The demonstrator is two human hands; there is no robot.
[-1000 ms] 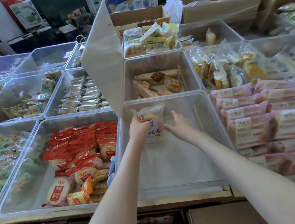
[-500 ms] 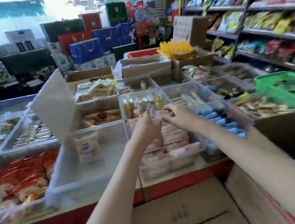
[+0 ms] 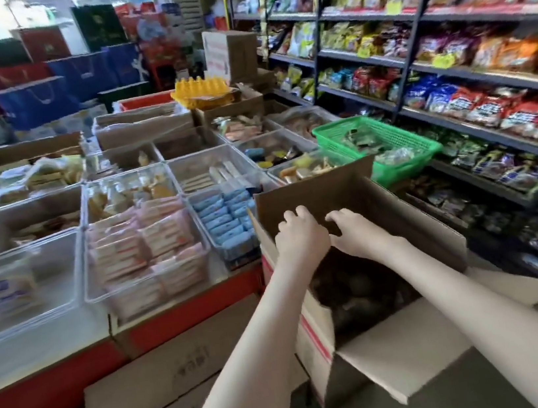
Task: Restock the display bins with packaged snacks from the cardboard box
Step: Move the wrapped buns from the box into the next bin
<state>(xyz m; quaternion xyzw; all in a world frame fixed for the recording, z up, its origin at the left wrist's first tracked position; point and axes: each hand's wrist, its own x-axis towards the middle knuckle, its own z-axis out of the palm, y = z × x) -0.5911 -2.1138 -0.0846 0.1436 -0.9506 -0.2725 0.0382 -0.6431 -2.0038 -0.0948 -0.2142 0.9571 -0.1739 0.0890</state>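
An open cardboard box [image 3: 400, 216] stands at the right of the display table, its flaps up and its dark inside holding dim packets. My left hand [image 3: 299, 234] and my right hand [image 3: 354, 230] hover side by side over the box mouth, fingers loosely curled, holding nothing. At the far left a clear bin [image 3: 60, 254] holds a single white snack packet [image 3: 8, 287] standing near its left side.
Clear bins of pink packets [image 3: 146, 248] and blue packets [image 3: 224, 217] lie between the near-empty bin and the box. A green basket [image 3: 379, 140] sits behind the box. Stocked shelves [image 3: 467, 72] run along the right. More cartons [image 3: 179, 365] stand below the table.
My left hand let go of the white packet in the clear bin. Both hands, with the view, swung right across the bins to the mouth of the cardboard box.
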